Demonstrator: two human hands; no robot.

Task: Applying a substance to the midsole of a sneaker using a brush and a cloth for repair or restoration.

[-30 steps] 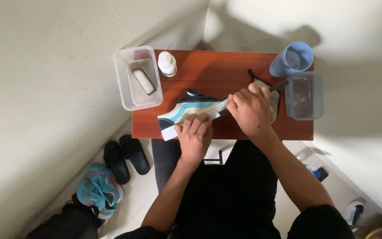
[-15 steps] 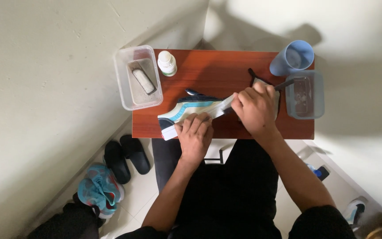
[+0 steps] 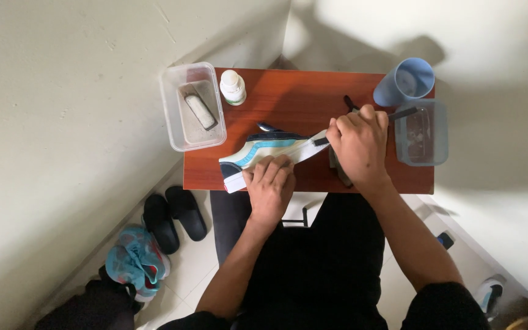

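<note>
A white sneaker with light blue and dark stripes (image 3: 267, 150) lies on its side on a small red-brown table (image 3: 294, 98). My left hand (image 3: 270, 183) presses down on the shoe near its sole and grips it. My right hand (image 3: 359, 143) is closed around a dark brush (image 3: 398, 114) at the shoe's heel end; only the handle tip shows past my fingers.
A clear plastic tub with a pale bar in it (image 3: 192, 113) overhangs the table's left edge. A small white bottle (image 3: 233, 87) stands beside the tub. A blue cup (image 3: 404, 81) and a clear container (image 3: 423, 132) sit at the right. Black slippers (image 3: 172, 217) lie on the floor.
My right hand has shifted slightly right and up along the shoe's heel end. My left hand stays on the shoe.
</note>
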